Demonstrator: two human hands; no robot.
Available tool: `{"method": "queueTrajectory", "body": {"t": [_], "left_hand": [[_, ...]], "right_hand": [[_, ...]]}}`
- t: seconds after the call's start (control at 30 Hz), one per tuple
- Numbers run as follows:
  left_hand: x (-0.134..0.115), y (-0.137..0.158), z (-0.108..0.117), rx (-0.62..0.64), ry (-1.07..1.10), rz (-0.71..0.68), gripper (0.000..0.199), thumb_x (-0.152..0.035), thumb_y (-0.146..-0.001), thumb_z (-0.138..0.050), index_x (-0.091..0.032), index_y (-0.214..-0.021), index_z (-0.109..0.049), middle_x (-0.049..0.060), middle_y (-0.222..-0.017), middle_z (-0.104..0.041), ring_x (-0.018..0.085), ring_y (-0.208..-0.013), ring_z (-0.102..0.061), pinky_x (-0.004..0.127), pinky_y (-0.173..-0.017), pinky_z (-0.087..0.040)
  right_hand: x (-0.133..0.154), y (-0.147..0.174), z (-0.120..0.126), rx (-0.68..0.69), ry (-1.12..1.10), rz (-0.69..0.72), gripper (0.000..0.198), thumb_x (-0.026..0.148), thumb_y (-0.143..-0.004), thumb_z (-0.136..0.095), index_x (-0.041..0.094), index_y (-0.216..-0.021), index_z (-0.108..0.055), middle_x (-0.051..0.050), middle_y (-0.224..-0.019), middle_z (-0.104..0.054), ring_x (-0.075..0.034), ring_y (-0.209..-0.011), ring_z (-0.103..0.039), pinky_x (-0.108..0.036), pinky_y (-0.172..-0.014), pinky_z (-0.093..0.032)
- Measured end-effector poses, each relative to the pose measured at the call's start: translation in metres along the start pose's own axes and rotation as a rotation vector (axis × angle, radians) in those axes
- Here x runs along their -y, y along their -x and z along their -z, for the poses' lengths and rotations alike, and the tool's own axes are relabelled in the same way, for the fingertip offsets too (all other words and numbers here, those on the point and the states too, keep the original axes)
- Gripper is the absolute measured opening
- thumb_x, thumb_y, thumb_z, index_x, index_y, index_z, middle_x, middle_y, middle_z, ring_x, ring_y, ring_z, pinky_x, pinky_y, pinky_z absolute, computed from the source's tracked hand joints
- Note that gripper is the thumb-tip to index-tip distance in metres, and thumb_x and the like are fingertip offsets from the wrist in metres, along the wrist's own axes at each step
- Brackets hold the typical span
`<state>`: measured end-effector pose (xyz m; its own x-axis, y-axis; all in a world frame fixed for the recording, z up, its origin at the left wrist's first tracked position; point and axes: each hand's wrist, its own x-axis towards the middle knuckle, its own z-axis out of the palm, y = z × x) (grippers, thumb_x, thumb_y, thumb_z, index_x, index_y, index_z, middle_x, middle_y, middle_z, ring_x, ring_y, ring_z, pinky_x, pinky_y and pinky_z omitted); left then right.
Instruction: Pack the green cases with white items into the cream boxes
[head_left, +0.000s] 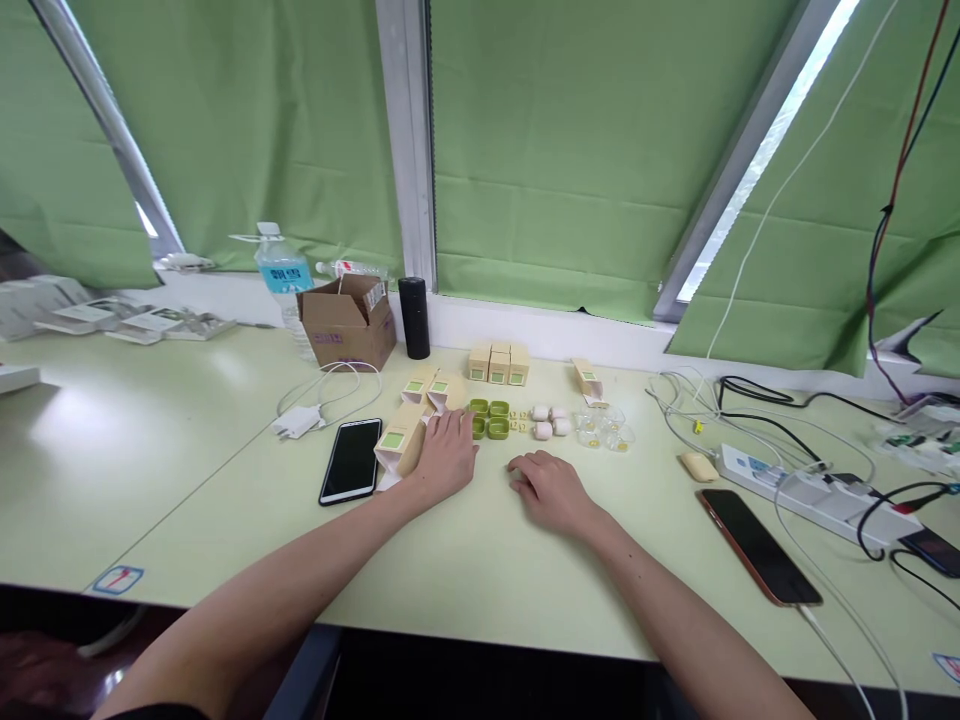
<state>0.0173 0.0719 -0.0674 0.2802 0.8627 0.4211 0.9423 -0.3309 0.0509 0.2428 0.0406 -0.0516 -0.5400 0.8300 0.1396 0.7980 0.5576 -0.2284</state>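
Shows the left hand [448, 452] between a cream carton [399, 440] and green trays [498, 429] on the surface [480, 570]; shows the right hand [553, 490] loosely curled, near pale pink pieces [543, 431]. Cannot tell the grip of either.

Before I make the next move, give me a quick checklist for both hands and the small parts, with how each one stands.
1. Right hand free: ok; it rests on the table with nothing seen in it.
2. Left hand free: cannot tell; it lies by the nearest carton, its underside hidden.
3. Green trays fully in view: not ok; the left fingers partly cover one.
4. Pale pink pieces accounted for: ok; four sit grouped.
5. Clear plastic pieces separated: not ok; they overlap in view.
6. Left phone clear of that carton: cannot tell; they lie very close.
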Motion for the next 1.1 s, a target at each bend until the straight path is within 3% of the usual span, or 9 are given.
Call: {"method": "queueTrajectory", "body": {"t": [0.37, 0.47, 0.53, 0.7, 0.93, 1.1], "left_hand": [[-0.003, -0.001, 0.002, 0.03, -0.021, 0.031, 0.045, -0.024, -0.095, -0.054, -0.009, -0.138, -0.053, 0.02, -0.124, -0.062, 0.037, -0.117, -0.055, 0.048, -0.101, -0.041], [-0.005, -0.002, 0.005, 0.051, -0.026, 0.056, 0.043, -0.031, -0.095, -0.059, -0.009, -0.132, -0.057, 0.02, -0.121, -0.062, 0.037, -0.116, -0.055, 0.048, -0.1, -0.04], [-0.005, -0.002, 0.006, 0.07, -0.018, 0.07, 0.039, -0.033, -0.095, -0.06, -0.009, -0.125, -0.061, 0.02, -0.119, -0.062, 0.037, -0.114, -0.055, 0.048, -0.099, -0.041], [-0.006, -0.002, 0.009, 0.02, 0.02, 0.047, 0.034, -0.031, -0.094, -0.061, -0.012, -0.121, -0.06, 0.019, -0.12, -0.062, 0.037, -0.116, -0.055, 0.049, -0.097, -0.042], [-0.011, 0.002, 0.019, -0.163, 0.166, -0.024, 0.036, -0.025, -0.092, -0.062, -0.015, -0.126, -0.054, 0.016, -0.124, -0.063, 0.034, -0.118, -0.056, 0.048, -0.098, -0.042], [-0.015, 0.004, 0.024, -0.17, 0.197, -0.045, 0.036, -0.025, -0.092, -0.06, -0.015, -0.126, -0.053, 0.016, -0.125, -0.063, 0.035, -0.119, -0.056, 0.05, -0.1, -0.041]], "right_hand": [[-0.003, 0.0, -0.005, -0.086, 0.02, 0.029, 0.02, 0.015, -0.095, -0.055, 0.022, -0.109, -0.068, -0.004, -0.098, -0.074, -0.022, -0.094, -0.064, -0.033, -0.076, -0.044], [-0.006, -0.004, -0.006, -0.179, 0.089, 0.056, 0.02, 0.016, -0.096, -0.054, 0.021, -0.108, -0.069, -0.007, -0.101, -0.073, -0.024, -0.097, -0.062, -0.036, -0.083, -0.046], [-0.009, -0.007, -0.008, -0.257, 0.156, 0.069, 0.021, 0.018, -0.096, -0.055, 0.019, -0.111, -0.07, -0.01, -0.112, -0.072, -0.028, -0.111, -0.06, -0.041, -0.094, -0.046], [-0.014, -0.014, -0.013, -0.342, 0.291, 0.036, 0.034, 0.023, -0.095, -0.057, 0.016, -0.127, -0.065, -0.014, -0.145, -0.06, -0.035, -0.144, -0.04, -0.052, -0.12, -0.028], [-0.018, -0.016, -0.019, -0.297, 0.32, 0.042, 0.042, 0.036, -0.103, -0.048, 0.012, -0.134, -0.063, -0.015, -0.156, -0.052, -0.034, -0.154, -0.031, -0.054, -0.129, -0.012], [-0.018, -0.017, -0.02, -0.28, 0.302, 0.029, 0.046, 0.039, -0.105, -0.046, 0.011, -0.138, -0.06, -0.016, -0.153, -0.055, -0.035, -0.154, -0.03, -0.057, -0.129, -0.009]]}}
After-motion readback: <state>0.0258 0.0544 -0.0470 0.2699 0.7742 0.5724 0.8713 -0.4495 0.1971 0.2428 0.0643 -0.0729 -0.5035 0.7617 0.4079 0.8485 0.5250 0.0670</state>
